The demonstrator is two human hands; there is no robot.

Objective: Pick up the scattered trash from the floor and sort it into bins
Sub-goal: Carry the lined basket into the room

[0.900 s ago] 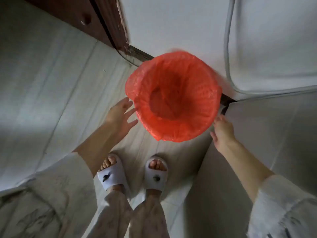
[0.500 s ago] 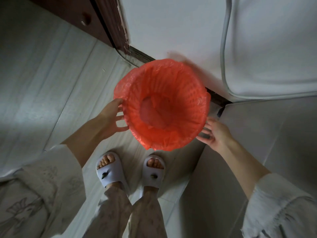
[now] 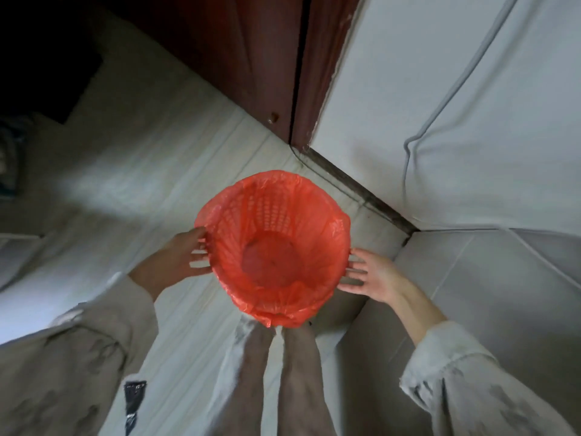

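From my head camera, the round latticed bin lined with a red plastic bag sits between my two hands, above my trouser legs. My left hand has its fingers spread straight against the bin's left side. My right hand is spread too, fingertips at the right side. Beyond my hands are the pale floor and a dark red wooden door.
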